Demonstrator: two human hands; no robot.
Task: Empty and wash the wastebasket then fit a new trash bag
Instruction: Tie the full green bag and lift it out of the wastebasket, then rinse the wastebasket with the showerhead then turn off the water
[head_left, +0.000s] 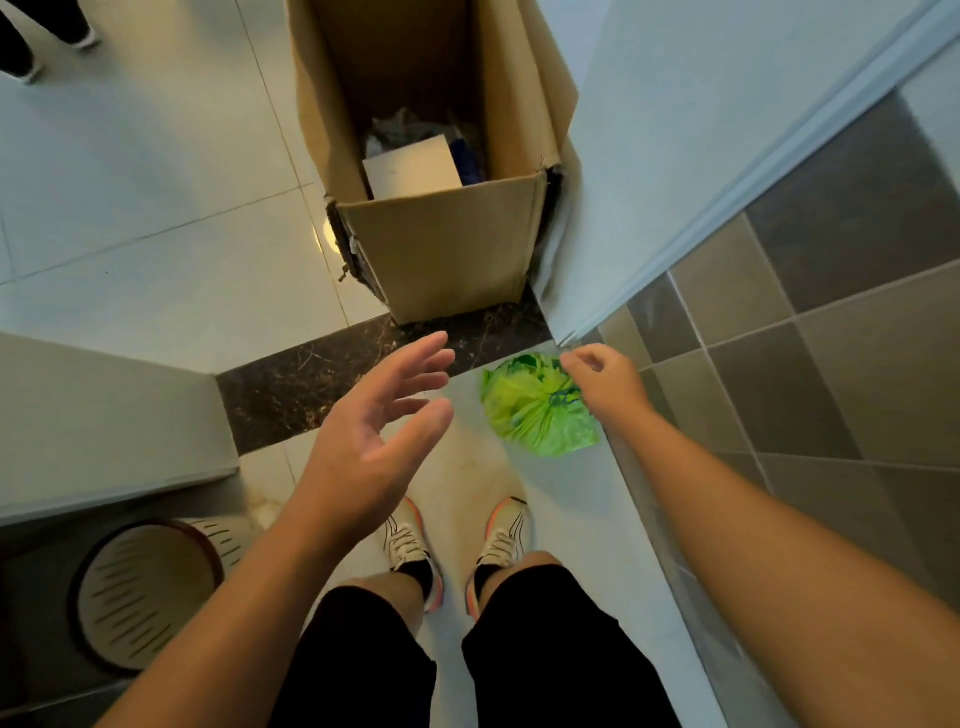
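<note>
A tied green trash bag (537, 410) hangs just above the floor near the doorway. My right hand (602, 382) pinches its knotted top with curled fingers. My left hand (379, 415) hovers open to the left of the bag, fingers spread, holding nothing. The round beige wastebasket (148, 595) with slotted sides and a dark rim stands at the lower left, with no bag in it. A tall open cardboard box (441, 249) holding discarded paper and scraps stands ahead of me.
A white door (675, 156) stands open on the right, next to grey wall tiles. A dark stone threshold (311, 384) crosses the floor. A white cabinet corner (104, 415) juts in at the left. Another person's feet (31, 47) show at the top left.
</note>
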